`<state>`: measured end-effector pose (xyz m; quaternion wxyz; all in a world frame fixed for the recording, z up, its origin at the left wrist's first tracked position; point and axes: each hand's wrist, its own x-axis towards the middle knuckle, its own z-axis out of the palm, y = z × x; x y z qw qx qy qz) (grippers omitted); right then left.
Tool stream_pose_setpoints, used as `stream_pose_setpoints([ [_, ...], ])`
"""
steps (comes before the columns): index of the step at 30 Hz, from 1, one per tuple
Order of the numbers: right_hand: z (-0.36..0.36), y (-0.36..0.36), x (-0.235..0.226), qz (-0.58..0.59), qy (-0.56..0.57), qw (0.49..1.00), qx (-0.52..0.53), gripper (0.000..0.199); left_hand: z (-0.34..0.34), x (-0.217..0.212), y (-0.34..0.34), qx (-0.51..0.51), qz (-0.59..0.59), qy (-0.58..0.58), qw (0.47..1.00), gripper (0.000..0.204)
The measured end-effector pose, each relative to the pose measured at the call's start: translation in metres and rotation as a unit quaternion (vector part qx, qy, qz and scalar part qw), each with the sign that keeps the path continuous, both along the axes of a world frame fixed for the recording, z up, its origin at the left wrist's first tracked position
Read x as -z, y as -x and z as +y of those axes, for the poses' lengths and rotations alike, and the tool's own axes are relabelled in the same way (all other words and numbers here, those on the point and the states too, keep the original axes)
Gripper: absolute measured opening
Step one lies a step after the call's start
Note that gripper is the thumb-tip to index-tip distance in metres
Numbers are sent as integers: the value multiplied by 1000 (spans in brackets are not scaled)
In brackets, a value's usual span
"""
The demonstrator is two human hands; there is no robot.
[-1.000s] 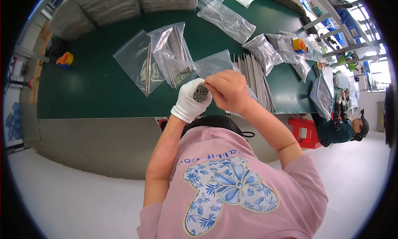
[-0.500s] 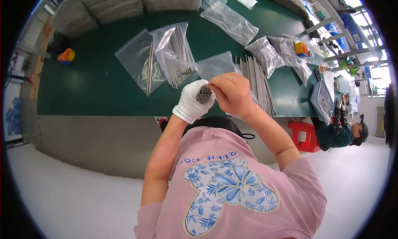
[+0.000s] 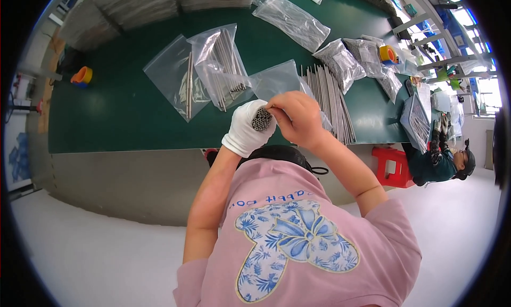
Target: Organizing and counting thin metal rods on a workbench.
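My left hand (image 3: pixel 242 132), in a white glove, is closed round a bundle of thin metal tubes (image 3: pixel 261 119), whose round open ends face up toward me. Bare, my right hand (image 3: pixel 298 118) pinches thumb and forefinger together right at the bundle's edge; what lies between the fingertips is too small to make out. Just beyond the hands lies a clear plastic bag (image 3: pixel 277 79). Right of it, many loose metal rods (image 3: pixel 331 96) lie side by side on the green table (image 3: pixel 117 120).
More rods lie in and on clear bags (image 3: pixel 218 62) left of centre. Filled bags (image 3: pixel 340 64) and a tape roll (image 3: pixel 388 54) are at the right, another tape roll (image 3: pixel 83 76) at the left. Wrapped stacks (image 3: pixel 138 6) stand behind. A co-worker (image 3: pixel 439 160) sits near a red stool (image 3: pixel 393 167).
The view has shifted slightly, so the table items sit a little differently in it. Both hands keep nearly the same hold and place at the bundle.
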<state>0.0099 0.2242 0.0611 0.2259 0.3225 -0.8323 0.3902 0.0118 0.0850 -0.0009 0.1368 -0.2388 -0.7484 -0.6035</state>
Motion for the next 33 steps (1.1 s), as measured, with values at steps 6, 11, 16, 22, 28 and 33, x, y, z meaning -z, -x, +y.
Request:
stream_pose_setpoints([
  [6, 3, 4, 3, 40, 18, 999, -11, 13, 5, 0, 0, -6, -4, -5, 1000, 16],
  [11, 3, 1, -6, 42, 23, 999, -13, 14, 5, 2, -2, -8, 11, 14, 1000, 16],
  [16, 4, 5, 3, 7, 19, 1000, -11, 13, 9, -1, -2, -29, 22, 5, 999, 20],
  [22, 7, 3, 1, 2, -15, 1000, 27, 13, 16, 6, -9, -132, 53, -26, 990, 21],
  [28, 6, -1, 3, -18, 31, 998, 58, 10, 13, 0, -11, -156, 66, -24, 985, 19],
  [33, 8, -3, 8, -12, 24, 999, 36, 10, 10, 6, -11, -157, 84, 0, 984, 19],
])
